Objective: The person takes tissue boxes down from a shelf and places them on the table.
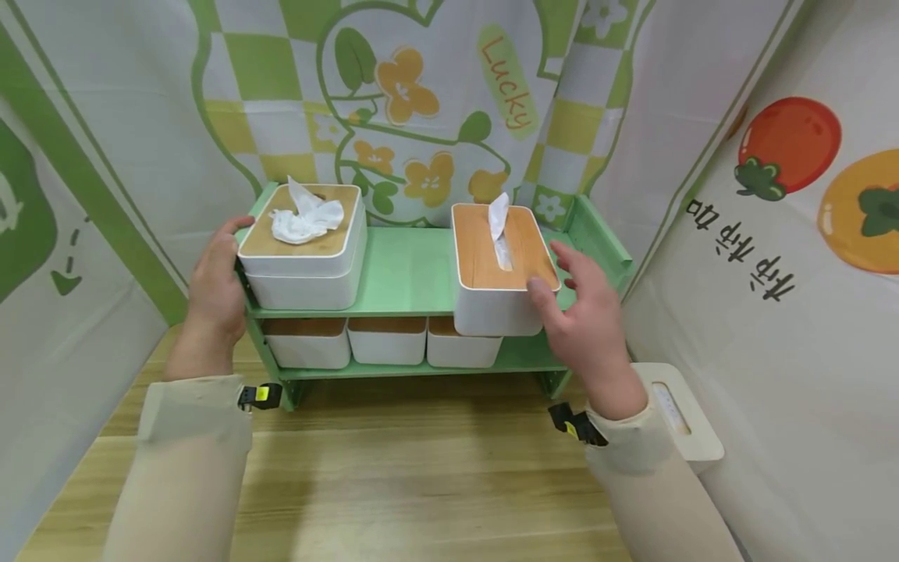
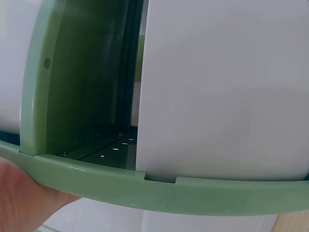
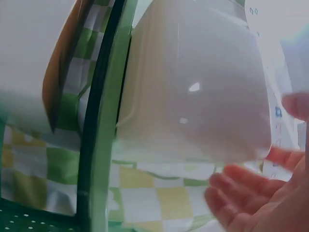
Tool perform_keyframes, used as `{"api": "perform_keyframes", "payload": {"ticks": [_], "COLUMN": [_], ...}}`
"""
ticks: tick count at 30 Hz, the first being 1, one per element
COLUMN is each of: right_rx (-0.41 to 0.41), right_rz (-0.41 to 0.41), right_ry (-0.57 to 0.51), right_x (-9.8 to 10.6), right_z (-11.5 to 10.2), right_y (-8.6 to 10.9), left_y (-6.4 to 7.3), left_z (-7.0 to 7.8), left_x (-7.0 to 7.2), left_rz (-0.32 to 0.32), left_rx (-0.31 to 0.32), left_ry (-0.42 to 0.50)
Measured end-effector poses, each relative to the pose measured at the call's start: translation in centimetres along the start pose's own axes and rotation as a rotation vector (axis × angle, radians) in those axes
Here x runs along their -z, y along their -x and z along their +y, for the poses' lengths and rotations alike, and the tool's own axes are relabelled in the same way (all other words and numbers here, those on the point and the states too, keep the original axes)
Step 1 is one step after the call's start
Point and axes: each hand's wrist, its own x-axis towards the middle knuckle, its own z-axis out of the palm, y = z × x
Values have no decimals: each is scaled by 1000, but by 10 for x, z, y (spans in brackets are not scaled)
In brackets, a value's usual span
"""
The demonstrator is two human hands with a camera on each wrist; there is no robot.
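Observation:
My left hand (image 1: 216, 281) grips the left side of a green shelf rack (image 1: 409, 269), fingertips bent over its edge. In the left wrist view, that hand (image 2: 29, 203) is partly hidden behind the green side panel (image 2: 116, 181). Beside it, a white tissue box (image 1: 302, 293) with a wooden lid and crumpled tissue sits on the top shelf. A second wooden-lidded tissue box (image 1: 497, 312) juts past the shelf's front edge. My right hand (image 1: 586, 316) is at its right front corner, fingers spread and loosely bent; the right wrist view shows them beside the box (image 3: 198, 96).
Three white boxes (image 1: 388, 343) with wooden tops stand on the lower shelf. On the wooden floor (image 1: 435, 468), a cream box with a slot (image 1: 691, 449) lies at the right. Printed fabric (image 1: 428, 117) hangs behind the rack, with fabric walls on both sides.

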Motion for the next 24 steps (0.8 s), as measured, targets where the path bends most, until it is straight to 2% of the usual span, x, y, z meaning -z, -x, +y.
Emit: {"api": "perform_keyframes", "payload": {"ticks": [3,6,9,11,13,16,19,24], "right_rx": [-217,-427,-594,-672,-715,-743,-752,-747], "right_rz": [-87,-266,-413,-464,-475,-466,-447,-437], "right_ry": [-80,-203,-387,-530,-675,-836,-897,-914], "right_x": [8,15,18,15,10,4,1,2], "right_z": [4,7,11,15,20,26,29,28], "right_y": [0,-2,-4,-6,-7,-8,-7,-3], "left_y": [0,-1,-1,0,0,0,0,0], "left_z": [-1,-1,-1,0,0,0,0,0], "left_x": [0,0,0,0,0,-1,-1,-1], "left_rz": [-9,-10,-2,9,13,14,11,10], "left_rx": [10,16,8,2,0,-2,0,1], "left_ry": [5,14,8,0,-6,-10,-12,-3]}}
